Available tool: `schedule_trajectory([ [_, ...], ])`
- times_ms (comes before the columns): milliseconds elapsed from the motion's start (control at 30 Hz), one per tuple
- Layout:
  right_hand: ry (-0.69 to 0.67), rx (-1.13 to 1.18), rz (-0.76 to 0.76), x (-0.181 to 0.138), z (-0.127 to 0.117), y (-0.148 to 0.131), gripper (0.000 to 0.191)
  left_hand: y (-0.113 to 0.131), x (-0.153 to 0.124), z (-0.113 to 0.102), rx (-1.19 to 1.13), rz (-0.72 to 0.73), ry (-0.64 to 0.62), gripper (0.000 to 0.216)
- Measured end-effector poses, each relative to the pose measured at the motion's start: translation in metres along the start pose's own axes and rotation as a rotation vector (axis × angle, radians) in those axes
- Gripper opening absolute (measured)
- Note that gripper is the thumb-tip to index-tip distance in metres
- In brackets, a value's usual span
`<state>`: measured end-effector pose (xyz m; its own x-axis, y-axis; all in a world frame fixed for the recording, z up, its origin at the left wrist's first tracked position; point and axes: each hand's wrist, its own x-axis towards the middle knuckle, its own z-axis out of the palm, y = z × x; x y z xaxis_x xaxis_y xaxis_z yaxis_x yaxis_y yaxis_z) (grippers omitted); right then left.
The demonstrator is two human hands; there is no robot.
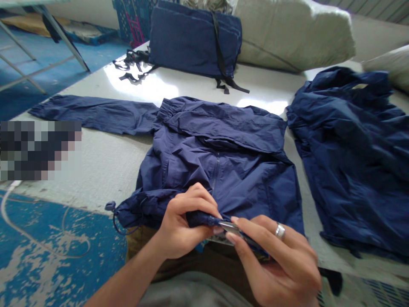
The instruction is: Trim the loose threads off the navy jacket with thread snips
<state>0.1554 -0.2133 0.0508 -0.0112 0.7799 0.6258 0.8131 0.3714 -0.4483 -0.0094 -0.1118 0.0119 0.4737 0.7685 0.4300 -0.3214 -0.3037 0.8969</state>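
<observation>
A navy windbreaker jacket lies front up on the table, one sleeve stretched out to the left and the other folded across its top. At the near edge, my left hand pinches a bit of its hem between thumb and fingers. My right hand, with a ring on one finger, is closed around small metal thread snips. Their pointed blades meet the hem right beside my left fingertips. A drawcord with a cord stopper hangs from the hem's left corner.
Another navy garment lies at the right. Behind stands a strapped navy bundle, with black straps beside it and a large pale sack. A blurred-out item and a white cable are at the left edge.
</observation>
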Motion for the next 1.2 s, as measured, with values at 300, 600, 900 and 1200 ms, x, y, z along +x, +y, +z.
schedule_trajectory([
  [300,-0.021,-0.016,-0.013,-0.0015,-0.0016,0.0008,0.021,0.0002,0.0001,0.0001,0.005,-0.006,0.001,0.013],
  [600,-0.005,-0.053,-0.035,0.0018,-0.0013,0.0007,0.016,0.0008,0.0006,-0.0001,0.002,-0.016,0.0,0.014],
  [900,0.056,0.047,0.091,0.0004,0.0001,0.0004,0.02,-0.0001,-0.0003,-0.0003,-0.031,-0.028,0.013,0.011],
  [1200,-0.002,0.116,0.138,0.0031,-0.0001,0.0001,0.018,-0.002,-0.0022,-0.0014,-0.111,-0.069,0.019,0.013],
])
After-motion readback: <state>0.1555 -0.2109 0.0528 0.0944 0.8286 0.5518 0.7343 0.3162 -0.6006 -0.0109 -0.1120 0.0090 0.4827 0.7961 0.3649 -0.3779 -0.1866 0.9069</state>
